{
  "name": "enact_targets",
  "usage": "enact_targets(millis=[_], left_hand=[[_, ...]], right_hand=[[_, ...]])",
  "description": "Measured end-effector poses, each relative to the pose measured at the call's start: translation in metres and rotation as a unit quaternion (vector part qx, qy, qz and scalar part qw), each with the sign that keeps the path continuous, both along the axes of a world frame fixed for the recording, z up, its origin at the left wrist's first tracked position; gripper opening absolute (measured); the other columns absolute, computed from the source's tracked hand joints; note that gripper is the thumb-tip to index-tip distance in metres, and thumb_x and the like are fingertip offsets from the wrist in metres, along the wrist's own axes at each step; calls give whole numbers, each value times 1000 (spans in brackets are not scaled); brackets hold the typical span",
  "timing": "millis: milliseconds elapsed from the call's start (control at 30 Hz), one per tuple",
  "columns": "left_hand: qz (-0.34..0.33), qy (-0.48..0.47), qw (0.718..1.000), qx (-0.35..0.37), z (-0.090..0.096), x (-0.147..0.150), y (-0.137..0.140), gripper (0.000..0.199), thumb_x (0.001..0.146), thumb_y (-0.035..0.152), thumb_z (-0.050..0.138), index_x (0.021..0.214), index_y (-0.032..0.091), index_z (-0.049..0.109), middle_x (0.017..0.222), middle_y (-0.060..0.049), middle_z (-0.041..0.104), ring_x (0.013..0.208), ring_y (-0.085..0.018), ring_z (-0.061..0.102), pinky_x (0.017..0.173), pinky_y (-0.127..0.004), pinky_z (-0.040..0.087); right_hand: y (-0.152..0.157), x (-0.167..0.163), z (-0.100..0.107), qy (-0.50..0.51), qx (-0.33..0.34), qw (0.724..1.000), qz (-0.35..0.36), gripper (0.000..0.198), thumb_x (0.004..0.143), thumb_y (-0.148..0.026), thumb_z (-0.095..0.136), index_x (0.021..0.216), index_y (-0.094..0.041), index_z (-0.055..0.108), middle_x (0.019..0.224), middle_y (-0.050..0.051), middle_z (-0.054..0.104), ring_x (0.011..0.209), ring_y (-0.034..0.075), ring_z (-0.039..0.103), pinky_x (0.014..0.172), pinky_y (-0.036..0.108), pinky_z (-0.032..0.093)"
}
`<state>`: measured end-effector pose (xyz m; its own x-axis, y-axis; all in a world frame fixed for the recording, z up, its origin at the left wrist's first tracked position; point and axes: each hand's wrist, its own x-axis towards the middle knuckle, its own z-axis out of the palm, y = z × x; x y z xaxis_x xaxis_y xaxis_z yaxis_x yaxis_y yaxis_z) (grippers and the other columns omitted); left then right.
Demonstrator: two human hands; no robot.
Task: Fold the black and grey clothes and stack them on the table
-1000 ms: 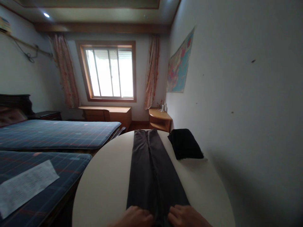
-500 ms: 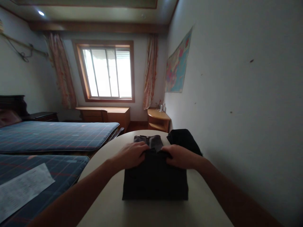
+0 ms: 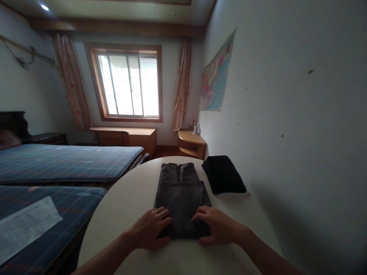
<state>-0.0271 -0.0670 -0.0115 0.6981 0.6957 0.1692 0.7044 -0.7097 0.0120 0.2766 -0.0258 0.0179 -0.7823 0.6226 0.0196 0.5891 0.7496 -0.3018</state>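
Note:
Dark grey trousers [image 3: 183, 194] lie folded on the white round table [image 3: 123, 198], waistband at the far end and a folded-over layer on the near part. My left hand [image 3: 151, 227] rests on the near left corner of the cloth, fingers spread over the top and thumb by the near edge. On the near right corner lies my right hand [image 3: 215, 223] in the same way, fingers apart. Neither hand is closed on the cloth. Beyond my right hand sits a folded black garment [image 3: 225, 173], apart from the trousers.
The wall [image 3: 301, 172] runs close along the table's right side. Left of the table are mattresses [image 3: 71, 162] in blue plaid, one with a paper sheet [image 3: 28, 225] on it. A desk [image 3: 137, 131] and a corner shelf [image 3: 192, 137] stand near the window.
The lifted part of the trousers has come down flat over the rest. Both hands have moved from its far edge back to its near edge and loosened their grip.

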Motion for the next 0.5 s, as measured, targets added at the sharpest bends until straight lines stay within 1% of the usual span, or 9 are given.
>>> enact_targets(millis=[33, 133, 200, 233, 300, 367, 433, 467, 500], left_hand=[[-4, 14, 1000, 1, -1, 0, -4, 43, 78, 44, 69, 114, 24, 56, 111, -5, 60, 100, -26, 57, 83, -39, 50], [-3, 56, 998, 1, 4, 1, -10, 18, 85, 27, 57, 102, 21, 60, 103, -5, 64, 94, -23, 61, 76, -34, 50], [12, 54, 998, -22, 11, 5, -16, 13, 82, 18, 53, 92, 20, 61, 95, -4, 66, 88, -21, 63, 72, -30, 49], [12, 40, 998, -53, 15, 6, -20, 12, 78, 17, 56, 88, 20, 62, 92, -3, 67, 85, -20, 64, 71, -29, 49], [-4, 9, 987, -162, 21, 8, -29, 14, 68, 17, 63, 82, 21, 64, 83, 1, 68, 76, -17, 65, 67, -24, 48], [-28, 14, 953, -301, 25, 10, -37, 17, 62, 13, 64, 76, 22, 66, 73, 5, 67, 66, -13, 63, 59, -20, 44], [-36, 43, 910, -410, 28, 12, -40, 19, 61, 10, 64, 76, 21, 68, 67, 6, 65, 60, -12, 62, 53, -18, 41], [-31, 45, 895, -443, 30, 13, -39, 20, 62, 11, 64, 79, 21, 69, 68, 5, 65, 61, -13, 62, 52, -18, 40], [-21, 31, 891, -451, 34, 13, -35, 20, 65, 14, 65, 83, 21, 70, 70, 4, 66, 63, -14, 63, 52, -19, 42]], right_hand=[[-4, 0, -3, -1, 11, 1000, 2, 56, 68, -38, 77, 121, -24, 65, 112, 6, 64, 100, 24, 60, 90, 36, 47], [-14, -3, -5, -4, 35, 999, -9, 34, 75, -20, 61, 107, -21, 71, 102, 5, 68, 95, 21, 63, 85, 31, 47], [-22, -6, -2, -6, 18, 1000, -10, 30, 74, -14, 56, 98, -20, 74, 95, 4, 70, 88, 18, 65, 81, 27, 47], [-28, -7, 1, -8, -6, 1000, -4, 29, 73, -15, 57, 95, -20, 75, 92, 3, 71, 84, 17, 66, 77, 25, 47], [-40, -9, 5, -20, -93, 995, 20, 28, 69, -18, 63, 94, -21, 76, 85, 0, 71, 74, 14, 65, 69, 20, 46], [-51, -10, 8, -52, -201, 977, 52, 30, 66, -17, 68, 94, -20, 77, 77, -3, 69, 66, 11, 62, 59, 17, 42], [-58, -11, 11, -89, -283, 952, 76, 27, 66, -15, 69, 91, -19, 77, 69, -5, 65, 59, 9, 58, 52, 15, 37], [-59, -11, 13, -92, -302, 946, 76, 23, 67, -16, 69, 89, -19, 77, 68, -5, 64, 59, 9, 57, 50, 15, 36], [-57, -11, 15, -81, -304, 947, 62, 20, 70, -19, 69, 88, -19, 77, 68, -5, 64, 59, 9, 57, 50, 16, 36]])
